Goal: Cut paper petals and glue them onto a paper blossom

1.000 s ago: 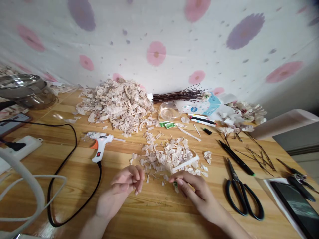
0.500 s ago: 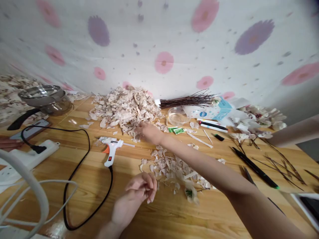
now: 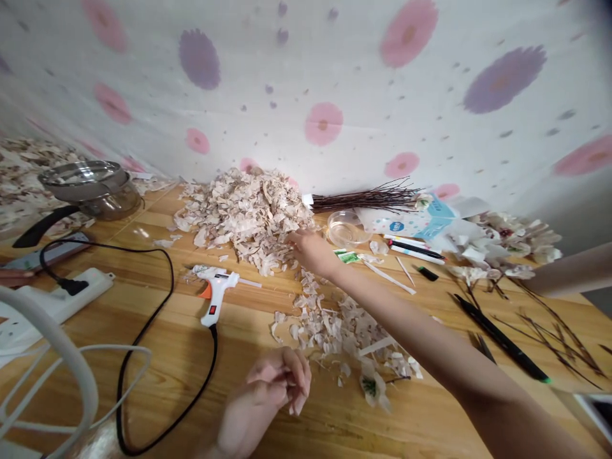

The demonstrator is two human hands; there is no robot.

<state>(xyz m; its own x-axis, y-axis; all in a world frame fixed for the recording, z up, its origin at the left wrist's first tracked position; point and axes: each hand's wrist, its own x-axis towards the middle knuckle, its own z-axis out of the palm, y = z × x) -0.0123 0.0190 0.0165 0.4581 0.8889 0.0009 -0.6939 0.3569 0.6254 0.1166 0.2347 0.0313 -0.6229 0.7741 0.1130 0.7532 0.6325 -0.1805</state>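
Note:
My right hand (image 3: 310,250) is stretched far out and touches the right edge of the big pile of pale dried flakes (image 3: 243,213); its fingers are buried in the flakes, so I cannot see whether they grip. My left hand (image 3: 280,384) rests near the table's front with its fingers curled together, and what they hold is hidden. A smaller scatter of flakes (image 3: 335,325) lies between the two hands. A small pale flower piece with a green base (image 3: 371,386) lies on the wood under my right forearm.
A white hot glue gun (image 3: 216,294) with a black cable (image 3: 143,357) lies left of centre. A power strip (image 3: 57,299), a steel pot (image 3: 88,185), a twig bundle (image 3: 368,196), a clear dish (image 3: 345,228), pens (image 3: 414,248), a tissue box (image 3: 411,220) stand around.
My right hand left the front of the table and reached out to the big flake pile, then slid a little rightward along its edge. The flower piece it held now lies on the table.

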